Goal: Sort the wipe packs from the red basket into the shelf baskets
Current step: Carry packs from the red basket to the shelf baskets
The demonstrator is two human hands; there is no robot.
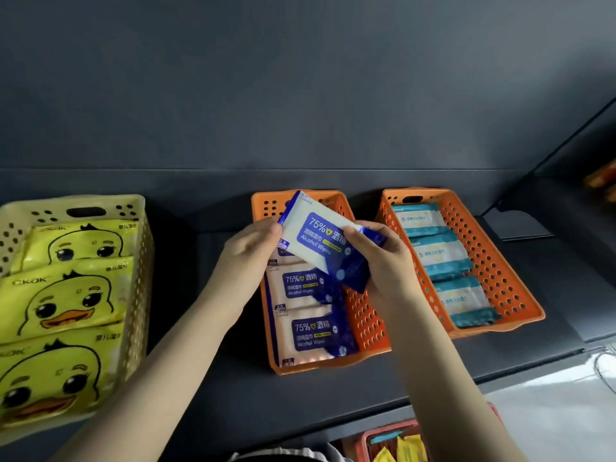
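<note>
We hold one blue pack [316, 241] tilted over the far end of the middle basket [366, 318]: our left hand [248, 251] pinches its left edge, and our right hand [383, 258] grips its right end with curled fingers. More such packs [306, 288] lie flat in this basket, teal packs [440, 255] in the right basket [493, 261], duck packs [66, 301] in the yellow basket [141, 248]. The red basket [365, 440] shows at the bottom edge, below the shelf [233, 388].

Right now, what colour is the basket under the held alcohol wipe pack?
Orange, perforated basket; the blue-and-white pack sits above it. Head view, the only one.
</note>
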